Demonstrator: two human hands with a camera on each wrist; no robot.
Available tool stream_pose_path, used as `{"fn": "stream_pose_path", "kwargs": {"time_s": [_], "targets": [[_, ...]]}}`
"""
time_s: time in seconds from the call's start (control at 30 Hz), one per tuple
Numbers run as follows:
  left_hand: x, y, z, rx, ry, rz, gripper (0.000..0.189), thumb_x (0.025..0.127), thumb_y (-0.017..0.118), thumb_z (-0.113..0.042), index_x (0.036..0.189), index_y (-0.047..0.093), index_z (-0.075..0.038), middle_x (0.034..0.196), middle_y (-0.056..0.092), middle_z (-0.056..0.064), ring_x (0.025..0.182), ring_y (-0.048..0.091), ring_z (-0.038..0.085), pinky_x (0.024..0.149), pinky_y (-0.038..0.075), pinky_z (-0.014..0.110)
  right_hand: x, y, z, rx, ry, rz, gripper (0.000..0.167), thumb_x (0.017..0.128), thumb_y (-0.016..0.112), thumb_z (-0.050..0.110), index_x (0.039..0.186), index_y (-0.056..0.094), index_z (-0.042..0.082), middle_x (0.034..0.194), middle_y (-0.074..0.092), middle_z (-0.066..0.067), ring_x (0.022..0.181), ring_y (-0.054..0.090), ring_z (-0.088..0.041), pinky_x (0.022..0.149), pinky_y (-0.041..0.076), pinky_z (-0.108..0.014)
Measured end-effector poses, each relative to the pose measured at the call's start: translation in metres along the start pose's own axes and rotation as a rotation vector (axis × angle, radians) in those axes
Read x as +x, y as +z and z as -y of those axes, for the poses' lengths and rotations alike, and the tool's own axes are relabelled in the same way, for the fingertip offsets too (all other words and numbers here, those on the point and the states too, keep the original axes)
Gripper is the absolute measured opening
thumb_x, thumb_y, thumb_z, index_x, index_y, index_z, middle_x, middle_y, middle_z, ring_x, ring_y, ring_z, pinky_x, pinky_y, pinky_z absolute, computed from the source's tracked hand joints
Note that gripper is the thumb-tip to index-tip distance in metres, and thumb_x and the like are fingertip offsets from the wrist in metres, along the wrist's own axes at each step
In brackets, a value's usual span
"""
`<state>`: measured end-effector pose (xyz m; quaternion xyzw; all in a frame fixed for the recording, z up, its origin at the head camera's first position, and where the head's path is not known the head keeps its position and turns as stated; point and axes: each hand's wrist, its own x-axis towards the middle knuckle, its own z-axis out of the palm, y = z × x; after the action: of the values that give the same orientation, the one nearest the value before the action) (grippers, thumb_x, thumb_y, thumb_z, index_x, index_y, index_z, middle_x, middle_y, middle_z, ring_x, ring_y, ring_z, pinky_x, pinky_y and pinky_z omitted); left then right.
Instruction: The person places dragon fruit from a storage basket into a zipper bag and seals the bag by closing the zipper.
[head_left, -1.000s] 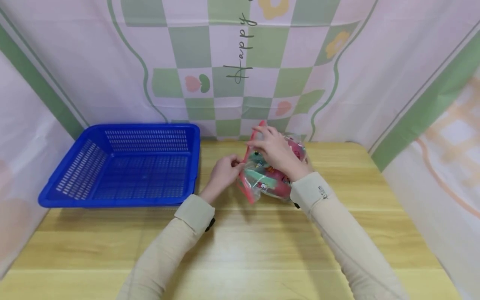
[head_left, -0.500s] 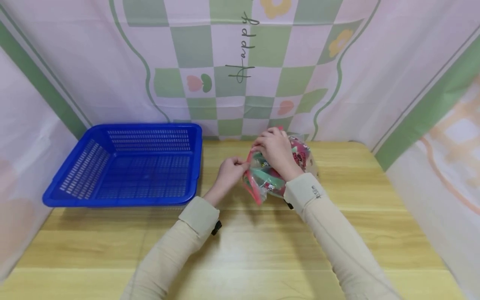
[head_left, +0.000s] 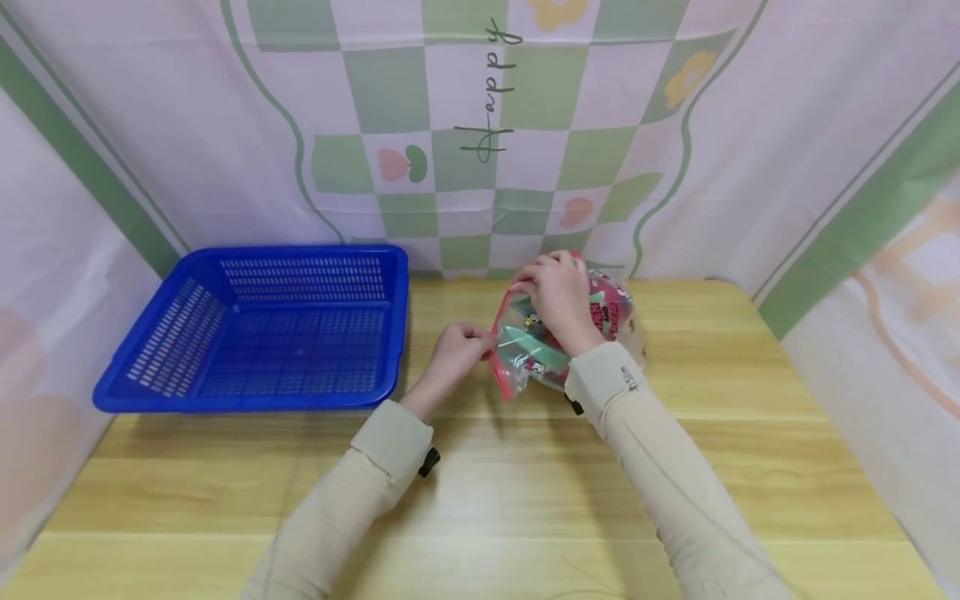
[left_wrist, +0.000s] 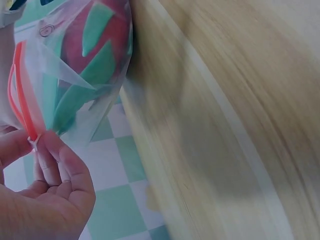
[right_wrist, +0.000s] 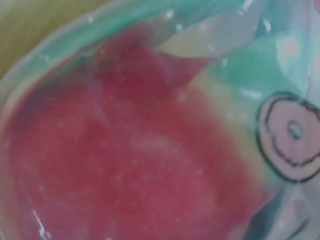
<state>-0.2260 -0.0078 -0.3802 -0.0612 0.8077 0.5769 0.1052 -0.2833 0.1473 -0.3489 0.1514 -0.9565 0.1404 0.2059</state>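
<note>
A clear zip bag (head_left: 517, 354) with a red zip strip and cartoon print stands at the back of the table. Inside is a red, rounded thing with green leaf-like flaps (left_wrist: 97, 67), which looks like a dragon fruit. My left hand (head_left: 457, 354) pinches a small pale slider (left_wrist: 34, 142) on the red strip between thumb and finger. My right hand (head_left: 561, 300) lies over the bag's far upper part and grips it near the strip's far end; its fingertips are partly hidden. The right wrist view is filled by the blurred bag, with no hand showing.
To the left, a blue plastic basket (head_left: 399, 333) with slotted walls stands on the wooden table (head_left: 480, 500). A patterned cloth (head_left: 465, 83) hangs right behind the bag and basket, with more cloth at both sides.
The right hand's fingers have gone from spread to bent over the bag's far edge. The bag has turned slightly and shifted a little right, while the left hand stays at the strip.
</note>
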Motion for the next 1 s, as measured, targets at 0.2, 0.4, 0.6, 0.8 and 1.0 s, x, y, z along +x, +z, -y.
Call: {"fn": "stream_pose_path", "kwargs": {"time_s": [0.2,0.4,0.6,0.8,1.0], "targets": [[-0.008,0.0,0.002,-0.019,-0.002,0.039,0.02,0.088,0.061,-0.013,0.099,0.064,0.002,0.086,0.064,0.008,0.08,0.058,0.018,0.077,0.051,0.033,-0.001,0.0,-0.003,0.018,0.004,-0.016,0.023,0.082,0.069,0.033,0.091,0.076,0.012,0.1,0.073,-0.008,0.108,0.056,-0.032,0.097,0.038,-0.047],[-0.017,0.003,0.005,-0.046,-0.03,0.089,0.027,0.087,0.058,-0.012,0.108,0.061,0.005,0.097,0.066,0.015,0.078,0.057,0.017,0.085,0.052,0.041,-0.001,0.001,-0.005,0.016,0.009,-0.009,0.022,0.084,0.067,0.031,0.092,0.076,0.012,0.101,0.072,-0.008,0.109,0.055,-0.032,0.099,0.038,-0.047],[-0.022,0.004,0.006,-0.066,-0.041,0.135,0.028,0.085,0.056,-0.008,0.107,0.063,0.009,0.088,0.063,0.01,0.074,0.056,0.016,0.075,0.051,0.031,-0.001,0.002,-0.006,0.02,0.011,-0.005,0.021,0.086,0.066,0.029,0.092,0.076,0.012,0.101,0.072,-0.008,0.109,0.055,-0.032,0.098,0.038,-0.046],[-0.027,0.007,0.007,-0.094,-0.071,0.16,0.028,0.086,0.057,-0.009,0.107,0.06,0.008,0.085,0.058,0.005,0.078,0.056,0.018,0.074,0.05,0.029,-0.001,0.003,-0.006,0.025,0.019,-0.021,0.018,0.085,0.068,0.027,0.091,0.076,0.012,0.101,0.073,-0.008,0.108,0.055,-0.031,0.096,0.039,-0.046],[-0.028,0.008,0.011,-0.138,-0.088,0.193,0.027,0.089,0.056,-0.011,0.108,0.057,0.008,0.083,0.057,0.004,0.074,0.053,0.013,0.075,0.049,0.03,-0.002,0.003,-0.007,0.029,0.026,-0.044,0.019,0.085,0.068,0.027,0.092,0.076,0.012,0.1,0.073,-0.009,0.107,0.056,-0.031,0.097,0.039,-0.046]]}}
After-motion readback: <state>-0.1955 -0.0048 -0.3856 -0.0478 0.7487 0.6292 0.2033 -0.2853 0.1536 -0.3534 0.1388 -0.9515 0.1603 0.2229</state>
